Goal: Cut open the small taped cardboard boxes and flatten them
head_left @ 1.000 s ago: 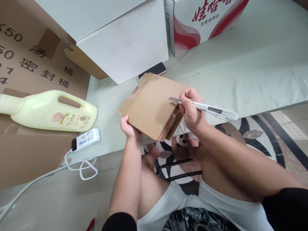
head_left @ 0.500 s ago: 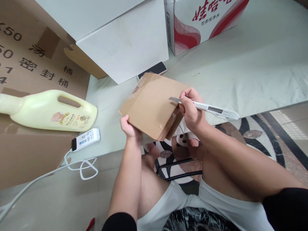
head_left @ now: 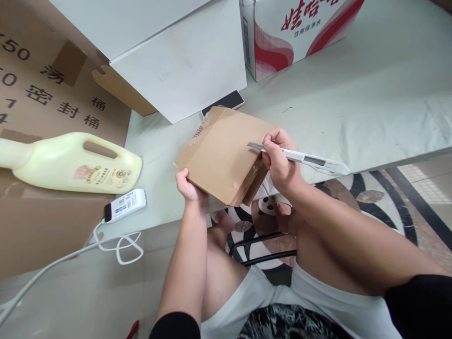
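Observation:
A small brown cardboard box [head_left: 226, 150] is tilted over the front edge of the cloth-covered table, its flap end at the lower right standing partly open. My left hand [head_left: 189, 187] grips its near left corner, thumb on top and the other fingers hidden beneath. In my right hand [head_left: 281, 157] is a white utility knife [head_left: 314, 161], closed in the fingers beside the box's right side. The knife's blade [head_left: 254, 146] is out and points left above the cardboard; whether it touches the surface I cannot tell.
Behind the box lies a dark phone-like slab [head_left: 226, 102] against a large white box [head_left: 183, 61]. A red-and-white carton [head_left: 300, 37] stands at the back. To the left are a pale yellow bottle [head_left: 70, 162], a white power strip or adapter [head_left: 125, 205] with its cable [head_left: 52, 268], and a large brown carton [head_left: 52, 226].
Both hands, the box and the knife keep the same positions. Only a very slight shift of the whole view shows.

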### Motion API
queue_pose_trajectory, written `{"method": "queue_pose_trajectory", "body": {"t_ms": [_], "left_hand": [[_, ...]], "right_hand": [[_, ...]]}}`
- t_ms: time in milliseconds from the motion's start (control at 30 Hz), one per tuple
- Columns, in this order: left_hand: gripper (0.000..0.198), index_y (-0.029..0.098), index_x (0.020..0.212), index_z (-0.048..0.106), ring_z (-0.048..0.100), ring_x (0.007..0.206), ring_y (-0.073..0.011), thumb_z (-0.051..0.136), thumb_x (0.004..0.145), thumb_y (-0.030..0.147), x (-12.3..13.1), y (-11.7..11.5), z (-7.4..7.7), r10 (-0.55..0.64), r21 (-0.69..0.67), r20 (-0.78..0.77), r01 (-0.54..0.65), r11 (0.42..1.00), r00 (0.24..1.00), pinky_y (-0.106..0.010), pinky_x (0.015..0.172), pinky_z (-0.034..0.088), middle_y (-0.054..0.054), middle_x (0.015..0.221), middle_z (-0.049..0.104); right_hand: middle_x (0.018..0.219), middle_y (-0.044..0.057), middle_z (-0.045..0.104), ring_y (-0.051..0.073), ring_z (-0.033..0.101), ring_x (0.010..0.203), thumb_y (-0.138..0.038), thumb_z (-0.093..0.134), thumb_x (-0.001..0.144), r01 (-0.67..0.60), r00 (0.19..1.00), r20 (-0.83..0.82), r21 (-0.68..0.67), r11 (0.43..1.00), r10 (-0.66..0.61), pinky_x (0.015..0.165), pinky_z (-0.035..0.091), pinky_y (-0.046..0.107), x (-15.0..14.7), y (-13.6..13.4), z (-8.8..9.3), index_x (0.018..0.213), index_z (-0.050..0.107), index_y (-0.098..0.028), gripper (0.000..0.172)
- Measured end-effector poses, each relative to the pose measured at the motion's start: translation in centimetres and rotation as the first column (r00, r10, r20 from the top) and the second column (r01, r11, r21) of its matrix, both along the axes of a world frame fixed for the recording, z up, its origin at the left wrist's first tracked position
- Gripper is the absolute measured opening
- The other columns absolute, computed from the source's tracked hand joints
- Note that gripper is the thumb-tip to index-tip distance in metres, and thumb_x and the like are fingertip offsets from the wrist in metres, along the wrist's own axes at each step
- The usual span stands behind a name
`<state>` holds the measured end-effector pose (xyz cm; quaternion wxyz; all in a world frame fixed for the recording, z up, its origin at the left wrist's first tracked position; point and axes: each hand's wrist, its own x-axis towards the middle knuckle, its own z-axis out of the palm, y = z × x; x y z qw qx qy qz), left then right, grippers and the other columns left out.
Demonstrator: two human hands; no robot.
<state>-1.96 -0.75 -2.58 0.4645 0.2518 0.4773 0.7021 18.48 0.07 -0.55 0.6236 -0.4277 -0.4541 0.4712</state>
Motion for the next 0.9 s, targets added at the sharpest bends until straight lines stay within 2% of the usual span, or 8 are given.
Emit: {"method": "queue_pose_trajectory", "body": {"t_ms": [233, 400, 567, 900], "left_hand": [[0.044, 0.018, 0.097, 0.07, 0.068, 0.111, -0.0313, 0.055, 0.069, 0.049, -0.17, 0.03, -0.17, 0.007, -0.002, -0.032, -0.007, 1.0, 0.999, -0.035, 0.089, 0.053, -0.011, 0.102, 0.075], [0.045, 0.018, 0.1, 0.07, 0.067, 0.116, -0.0322, 0.057, 0.069, 0.047, -0.17, -0.07, -0.1, -0.007, -0.005, 0.015, 0.007, 1.0, 1.0, -0.036, 0.092, 0.053, -0.011, 0.107, 0.075], [0.046, 0.018, 0.101, 0.069, 0.066, 0.12, -0.0338, 0.057, 0.069, 0.048, -0.15, -0.07, -0.03, -0.02, -0.002, -0.001, 0.02, 1.0, 1.0, -0.038, 0.094, 0.053, -0.012, 0.109, 0.075], [0.046, 0.018, 0.102, 0.07, 0.066, 0.122, -0.0341, 0.056, 0.07, 0.048, -0.23, 0.0, -0.31, 0.001, -0.002, -0.009, -0.001, 1.0, 1.0, -0.038, 0.094, 0.054, -0.012, 0.11, 0.075]], "right_hand": [[0.069, -0.004, 0.04, 0.011, 0.04, 0.061, -0.037, 0.055, 0.092, -0.006, 1.0, 0.002, 0.005, 1.0, 0.006, 0.058, 0.034, 0.027, 0.0, -0.08, -0.18, 0.081, 0.043, -0.024, 0.02], [0.07, -0.004, 0.042, 0.011, 0.039, 0.061, -0.033, 0.053, 0.091, -0.007, 1.0, -0.004, -0.003, 1.0, 0.007, 0.057, 0.033, 0.028, 0.05, -0.07, -0.19, 0.08, 0.044, -0.024, 0.016], [0.07, -0.003, 0.04, 0.012, 0.038, 0.061, -0.038, 0.055, 0.089, 0.009, 1.0, 0.007, -0.039, 0.999, -0.009, 0.056, 0.031, 0.028, -0.09, 0.0, -0.09, 0.081, 0.042, -0.025, 0.02], [0.075, -0.004, 0.04, 0.015, 0.04, 0.061, -0.044, 0.06, 0.093, 0.218, 0.97, 0.094, 0.068, 0.974, -0.224, 0.059, 0.035, 0.031, -0.45, 0.28, -0.42, 0.098, 0.044, -0.03, 0.022]]}}
